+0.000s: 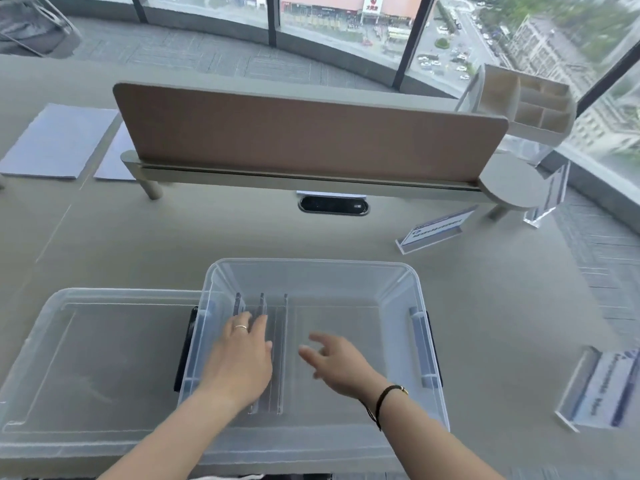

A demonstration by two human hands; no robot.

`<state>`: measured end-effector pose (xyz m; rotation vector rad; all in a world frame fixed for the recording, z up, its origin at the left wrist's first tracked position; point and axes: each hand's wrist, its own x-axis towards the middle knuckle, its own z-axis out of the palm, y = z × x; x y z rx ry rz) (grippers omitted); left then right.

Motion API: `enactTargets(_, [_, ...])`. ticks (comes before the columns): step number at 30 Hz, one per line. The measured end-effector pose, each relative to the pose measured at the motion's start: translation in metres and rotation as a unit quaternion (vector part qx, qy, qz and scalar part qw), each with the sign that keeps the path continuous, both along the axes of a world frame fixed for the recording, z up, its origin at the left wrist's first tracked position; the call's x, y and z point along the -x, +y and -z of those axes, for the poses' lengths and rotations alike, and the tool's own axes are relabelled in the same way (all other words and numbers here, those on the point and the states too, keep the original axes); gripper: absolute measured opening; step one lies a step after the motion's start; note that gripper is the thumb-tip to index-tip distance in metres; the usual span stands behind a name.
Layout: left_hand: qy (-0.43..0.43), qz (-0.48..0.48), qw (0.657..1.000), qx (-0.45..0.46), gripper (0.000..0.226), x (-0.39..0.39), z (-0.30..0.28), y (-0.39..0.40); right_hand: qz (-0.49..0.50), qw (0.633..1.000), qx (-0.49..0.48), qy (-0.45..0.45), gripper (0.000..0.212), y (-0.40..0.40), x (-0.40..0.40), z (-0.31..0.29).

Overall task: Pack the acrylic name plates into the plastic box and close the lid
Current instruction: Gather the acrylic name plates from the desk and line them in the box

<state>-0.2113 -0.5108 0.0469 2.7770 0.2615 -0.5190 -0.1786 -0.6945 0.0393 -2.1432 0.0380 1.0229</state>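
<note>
A clear plastic box (pixel 398 271) stands open at the table's front centre. Three acrylic name plates (pixel 282 344) stand on edge in its left part. My left hand (pixel 242 358) is inside the box, fingers resting on and between the leftmost plates. My right hand (pixel 341 362) hovers inside the box to the right of the plates, fingers spread, holding nothing. The clear lid (pixel 93 358) lies flat on the table left of the box. More name plates stay outside: one (pixel 434 228) behind the box on the right, one (pixel 602 389) at the right edge, one (pixel 550 192) upright further back.
A brown desk divider (pixel 304 136) spans the table behind the box, with a cable port (pixel 333 205) below it. A white desk organiser (pixel 530 105) sits at the back right. Blue-grey sheets (pixel 59 140) lie at the back left. Windows lie beyond.
</note>
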Motion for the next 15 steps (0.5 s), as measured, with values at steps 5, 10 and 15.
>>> enactTargets(5, [-0.104,0.055,0.990,0.080,0.037,-0.031,-0.014,-0.027,0.114,0.992,-0.021,-0.055,0.028,-0.040,-0.001,-0.040])
enactTargets(10, [-0.152,0.133,0.967,0.153,0.041,-0.051,-0.037,-0.085,0.221,0.968,-0.038,-0.110,0.023,-0.097,0.006,-0.068])
enactTargets(15, [-0.138,0.203,0.954,0.171,0.031,-0.065,-0.054,-0.156,0.343,0.926,-0.040,-0.152,0.014,-0.173,0.017,-0.075])
